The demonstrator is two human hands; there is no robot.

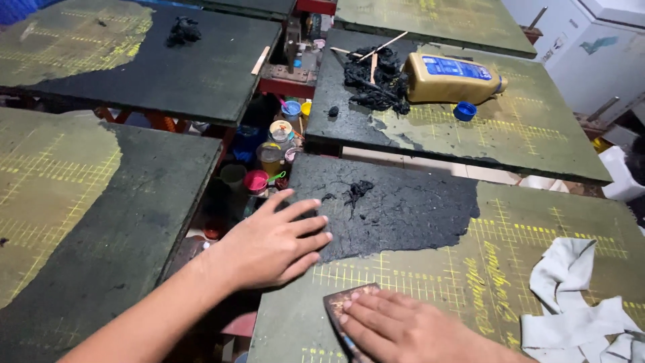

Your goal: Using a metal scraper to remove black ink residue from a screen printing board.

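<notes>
My left hand (272, 243) lies flat with fingers spread on the near board (510, 269), at the edge of a rough black layer (396, 208) that covers the board's upper left part. My right hand (403, 329) presses a small flat dark scraper card (339, 306) against the board's yellow-gridded green surface near the bottom edge. A small black clump (358, 189) sits on the black layer just beyond my left fingers.
A white rag (571, 302) lies at the right of the near board. On the far board (524, 134) lie a yellow bottle (453, 77), a blue cap (464, 111), black clumps (376, 84) and sticks. Small jars (272, 151) crowd the gap between the boards. More boards stand at left.
</notes>
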